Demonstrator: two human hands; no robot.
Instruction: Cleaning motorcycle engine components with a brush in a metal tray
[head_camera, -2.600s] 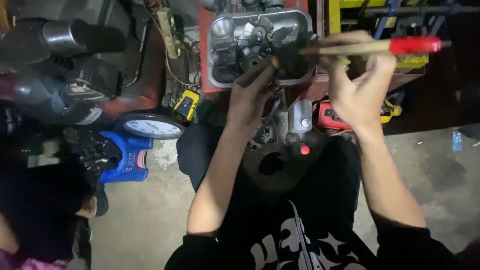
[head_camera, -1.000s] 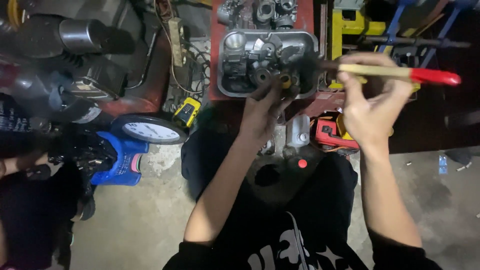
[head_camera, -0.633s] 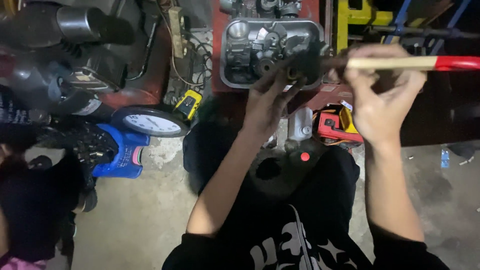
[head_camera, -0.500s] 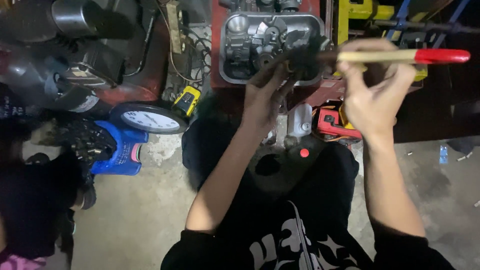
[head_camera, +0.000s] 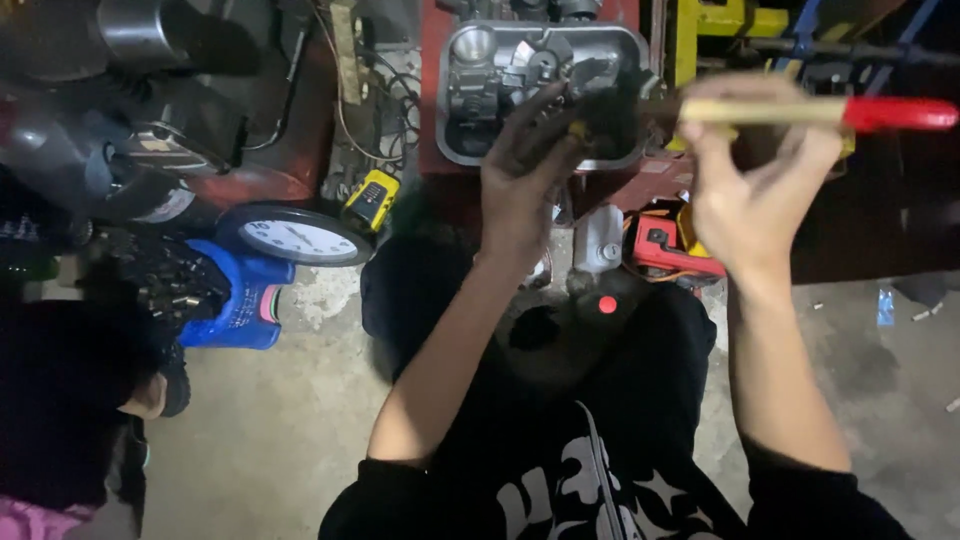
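Nearest, the left hand (head_camera: 525, 175) gripped a small dark metal part (head_camera: 590, 115) over the tray's near edge. Beside it, the right hand (head_camera: 755, 185) pinched a wooden-handled brush with a red end (head_camera: 820, 112), now held level where it had tilted before, bristles against the part. Beyond both, a grey metal tray of engine pieces (head_camera: 450, 150); far left of the left hand, a round white wall clock (head_camera: 298, 238).

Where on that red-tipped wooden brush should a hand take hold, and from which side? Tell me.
Grip the bare wooden handle of the brush, between the red end and the dark head. It lies level, pointing left toward the metal tray, so come from below with fingers wrapped up around it, as the right hand does now. The left hand crowds the head end, so stay clear of it.
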